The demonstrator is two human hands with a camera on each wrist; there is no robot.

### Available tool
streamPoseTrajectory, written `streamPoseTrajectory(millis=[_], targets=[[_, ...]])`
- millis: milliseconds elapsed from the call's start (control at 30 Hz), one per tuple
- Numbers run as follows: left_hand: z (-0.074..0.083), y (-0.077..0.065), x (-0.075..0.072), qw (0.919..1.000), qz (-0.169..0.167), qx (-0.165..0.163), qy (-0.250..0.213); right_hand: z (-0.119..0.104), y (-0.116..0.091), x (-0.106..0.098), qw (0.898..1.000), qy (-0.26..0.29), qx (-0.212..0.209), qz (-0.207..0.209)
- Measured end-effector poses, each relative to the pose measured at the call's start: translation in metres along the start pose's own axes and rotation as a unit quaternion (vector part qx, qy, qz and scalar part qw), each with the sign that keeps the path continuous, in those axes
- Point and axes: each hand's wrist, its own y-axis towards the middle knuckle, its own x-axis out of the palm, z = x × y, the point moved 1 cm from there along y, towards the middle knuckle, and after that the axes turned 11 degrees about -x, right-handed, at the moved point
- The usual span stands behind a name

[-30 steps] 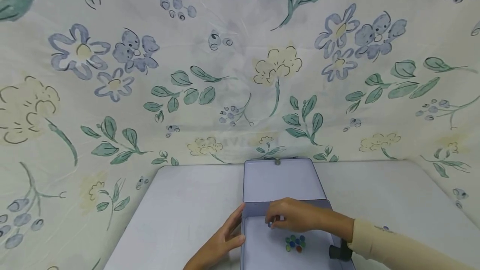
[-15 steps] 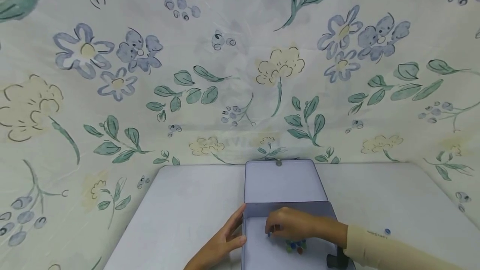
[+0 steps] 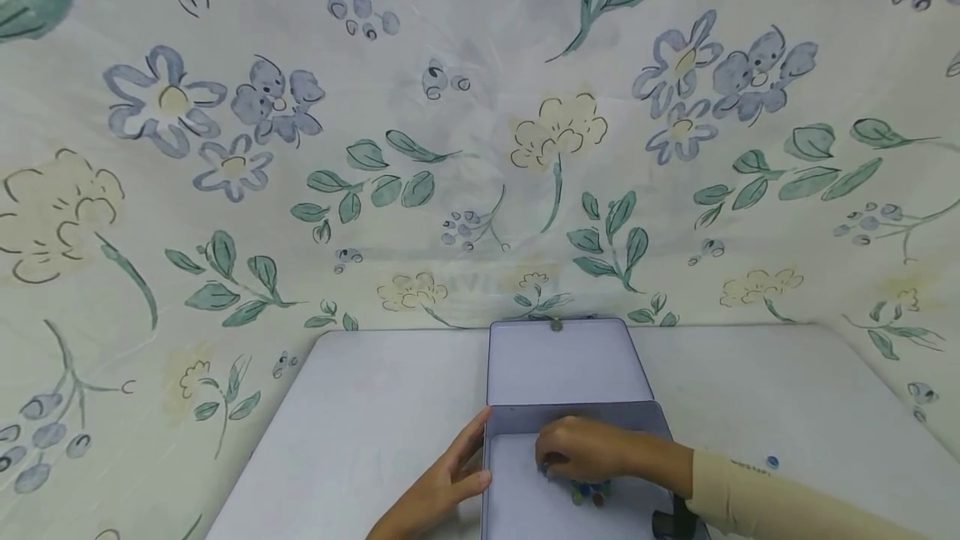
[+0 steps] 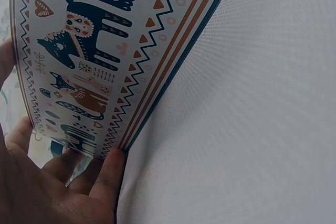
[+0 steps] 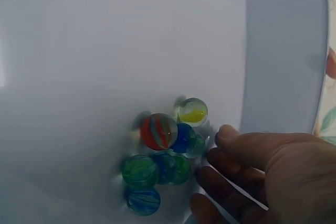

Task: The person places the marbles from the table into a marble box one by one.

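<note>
A pale box with its lid raised stands on the table. Several glass marbles lie in it: a red-striped one, a clear-and-yellow one, and green and blue ones. My right hand reaches into the box from the right; its curled fingertips pinch a small blue marble, mostly hidden. In the right wrist view, the fingers come close beside the cluster. My left hand rests against the box's left side with extended fingers. The left wrist view shows that outer wall, printed with animals.
The hinged lid leans up at the back. On the white table right of the box lies a small blue round thing, near the sleeve. A floral sheet hangs behind. A black device is on the right wrist.
My right hand has come nearer to me inside the box, then shifted slightly right, its forearm partly covering the marbles. The small blue thing on the table shows more fully. My left hand stays put.
</note>
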Motion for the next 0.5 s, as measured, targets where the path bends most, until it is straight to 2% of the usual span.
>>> streamPoseTrajectory(millis=[500], targets=[[-0.0015,0.0010,-0.0004,0.9998,-0.003,0.020,0.009,-0.0013,-0.0008,0.0003,1.000,-0.027,0.005,-0.013]])
